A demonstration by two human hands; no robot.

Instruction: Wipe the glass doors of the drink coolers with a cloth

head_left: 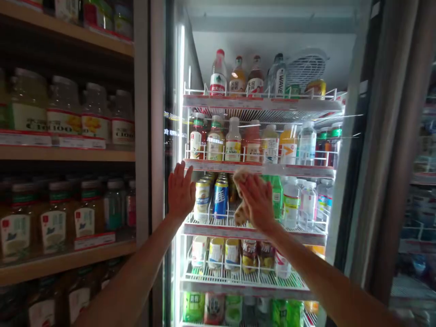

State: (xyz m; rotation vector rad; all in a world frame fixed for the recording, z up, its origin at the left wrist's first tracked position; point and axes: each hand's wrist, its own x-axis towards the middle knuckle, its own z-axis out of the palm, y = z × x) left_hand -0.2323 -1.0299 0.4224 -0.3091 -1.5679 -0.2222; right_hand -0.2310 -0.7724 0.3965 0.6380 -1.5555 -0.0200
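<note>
While a right hand (255, 197) holds a cloth (241, 214) up to a cooler's glass door (174, 132), a bare left hand (181, 190) lies flat near the door's edge

The left hand's grip is empty: palm forward, fingers pointing up, beside a bright light strip (181, 127). The right hand's grip is on the cloth, its fingers stretched over it rather than wrapped around it. Pale brown and bunched, the cloth shows past the fingertips and below the palm. It stands in front of the third shelf (225, 230), between a blue can (220, 200) and a green bottle (277, 200) seen behind. Reflections suggest glass between hands and drinks; how firmly either palm presses cannot be told.

The likeliest slip is the cloth sliding from under those flat fingers, because pressure alone seems to keep it there. Its loose lower part could fold or drag, leaving streaks. The bare left palm could print the glass if it touches, and uneven pushing could jolt the door.
</note>
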